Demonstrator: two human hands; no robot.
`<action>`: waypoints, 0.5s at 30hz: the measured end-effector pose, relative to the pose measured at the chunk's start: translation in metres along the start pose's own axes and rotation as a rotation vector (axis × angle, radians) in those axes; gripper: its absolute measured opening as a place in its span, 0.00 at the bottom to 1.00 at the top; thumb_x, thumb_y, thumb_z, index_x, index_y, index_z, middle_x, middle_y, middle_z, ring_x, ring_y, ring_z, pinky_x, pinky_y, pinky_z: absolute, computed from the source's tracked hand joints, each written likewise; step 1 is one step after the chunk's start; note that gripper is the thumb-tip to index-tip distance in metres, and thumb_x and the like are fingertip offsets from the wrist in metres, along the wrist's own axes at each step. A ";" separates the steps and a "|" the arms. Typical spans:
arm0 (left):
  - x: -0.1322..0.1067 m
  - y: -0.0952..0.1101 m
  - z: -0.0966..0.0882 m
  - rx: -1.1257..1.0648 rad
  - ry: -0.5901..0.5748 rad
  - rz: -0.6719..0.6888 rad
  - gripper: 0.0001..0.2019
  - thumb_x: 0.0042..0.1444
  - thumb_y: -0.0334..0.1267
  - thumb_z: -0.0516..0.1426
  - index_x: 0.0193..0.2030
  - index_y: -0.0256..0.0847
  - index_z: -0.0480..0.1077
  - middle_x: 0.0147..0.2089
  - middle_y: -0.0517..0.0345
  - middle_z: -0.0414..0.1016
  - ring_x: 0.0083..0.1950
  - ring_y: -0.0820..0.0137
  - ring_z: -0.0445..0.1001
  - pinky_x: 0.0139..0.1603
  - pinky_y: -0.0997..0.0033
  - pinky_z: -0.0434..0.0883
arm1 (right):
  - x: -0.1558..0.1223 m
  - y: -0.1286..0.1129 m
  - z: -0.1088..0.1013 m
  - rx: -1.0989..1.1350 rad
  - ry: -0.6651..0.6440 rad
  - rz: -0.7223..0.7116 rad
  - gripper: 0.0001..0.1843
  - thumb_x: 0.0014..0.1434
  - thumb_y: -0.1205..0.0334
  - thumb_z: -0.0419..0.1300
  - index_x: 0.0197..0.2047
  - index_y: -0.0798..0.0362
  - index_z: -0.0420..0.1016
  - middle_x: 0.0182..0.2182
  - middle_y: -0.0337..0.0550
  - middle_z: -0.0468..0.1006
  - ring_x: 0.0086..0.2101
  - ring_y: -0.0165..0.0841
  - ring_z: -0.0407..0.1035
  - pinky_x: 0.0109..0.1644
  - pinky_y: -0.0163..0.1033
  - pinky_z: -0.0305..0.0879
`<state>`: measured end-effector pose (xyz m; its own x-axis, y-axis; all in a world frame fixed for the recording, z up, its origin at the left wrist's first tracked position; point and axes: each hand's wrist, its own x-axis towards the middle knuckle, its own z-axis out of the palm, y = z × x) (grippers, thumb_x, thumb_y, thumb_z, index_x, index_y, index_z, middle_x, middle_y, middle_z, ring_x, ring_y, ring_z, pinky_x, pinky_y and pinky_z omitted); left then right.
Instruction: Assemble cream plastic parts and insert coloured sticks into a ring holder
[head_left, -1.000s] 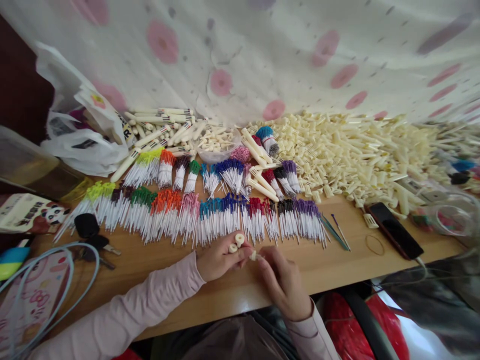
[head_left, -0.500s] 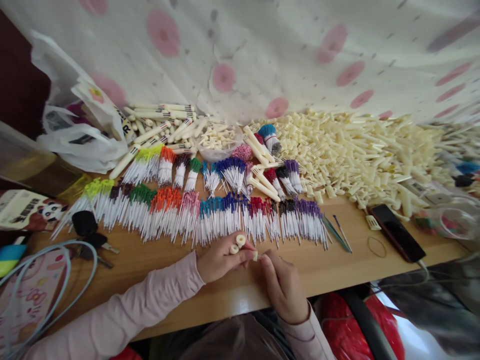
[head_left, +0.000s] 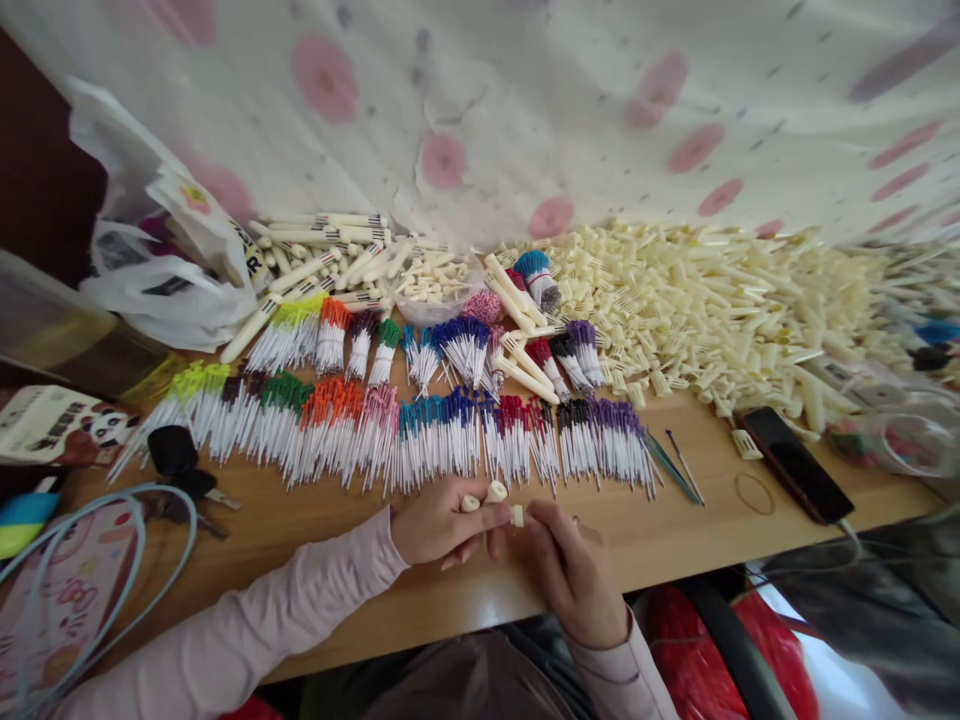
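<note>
My left hand is closed around two short cream plastic tubes that stick up between its fingers. My right hand pinches a third small cream piece right next to the left fingertips. Both hands rest at the front of a wooden table. Just beyond them lie rows of thin white refills with coloured tips, sorted by colour.
A big heap of cream plastic parts fills the back right. A black phone, a rubber band and a loose refill lie to the right. Keys, a cable and white bags sit left.
The tubes in my left hand have tipped lower toward the table. My right hand has shifted slightly right, and the small piece now shows clearly between its fingertips.
</note>
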<state>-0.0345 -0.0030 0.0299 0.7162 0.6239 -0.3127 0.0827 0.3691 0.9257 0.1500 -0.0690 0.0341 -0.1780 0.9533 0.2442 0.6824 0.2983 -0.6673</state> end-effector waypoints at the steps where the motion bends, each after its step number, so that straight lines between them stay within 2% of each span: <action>1: -0.001 0.001 0.001 0.045 0.033 0.009 0.20 0.56 0.55 0.57 0.31 0.37 0.68 0.22 0.64 0.70 0.14 0.81 0.59 0.12 0.80 0.54 | 0.000 -0.002 -0.001 0.049 -0.006 0.027 0.08 0.67 0.63 0.49 0.41 0.52 0.69 0.25 0.39 0.74 0.25 0.31 0.69 0.30 0.33 0.59; 4: -0.002 0.003 0.003 0.233 0.154 0.116 0.19 0.56 0.53 0.57 0.27 0.38 0.68 0.20 0.66 0.68 0.18 0.79 0.62 0.21 0.78 0.60 | 0.001 -0.007 -0.002 0.213 -0.050 0.133 0.12 0.68 0.60 0.48 0.36 0.52 0.68 0.22 0.36 0.68 0.23 0.29 0.64 0.28 0.32 0.57; 7: -0.003 0.002 0.003 0.323 0.131 0.173 0.18 0.59 0.51 0.56 0.27 0.39 0.67 0.18 0.66 0.68 0.22 0.76 0.66 0.27 0.77 0.63 | 0.001 -0.008 -0.002 0.262 -0.096 0.164 0.15 0.69 0.59 0.47 0.32 0.53 0.65 0.22 0.35 0.64 0.23 0.28 0.61 0.28 0.33 0.55; 11: -0.003 0.000 0.004 0.389 0.118 0.206 0.15 0.60 0.48 0.55 0.28 0.40 0.64 0.20 0.65 0.68 0.23 0.74 0.68 0.28 0.76 0.62 | -0.002 -0.008 0.003 0.289 -0.088 0.201 0.19 0.69 0.58 0.46 0.26 0.53 0.60 0.21 0.34 0.60 0.23 0.27 0.57 0.28 0.33 0.52; 15: -0.005 -0.003 0.008 0.578 0.251 0.332 0.17 0.61 0.43 0.53 0.23 0.41 0.59 0.19 0.64 0.65 0.22 0.74 0.65 0.27 0.75 0.57 | -0.003 -0.011 0.009 0.355 -0.057 0.250 0.20 0.69 0.56 0.47 0.25 0.53 0.59 0.20 0.33 0.57 0.22 0.27 0.55 0.27 0.33 0.50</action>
<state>-0.0331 -0.0130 0.0304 0.5917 0.8056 0.0304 0.2922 -0.2495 0.9232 0.1371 -0.0744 0.0346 -0.0834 0.9965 0.0117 0.4248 0.0461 -0.9041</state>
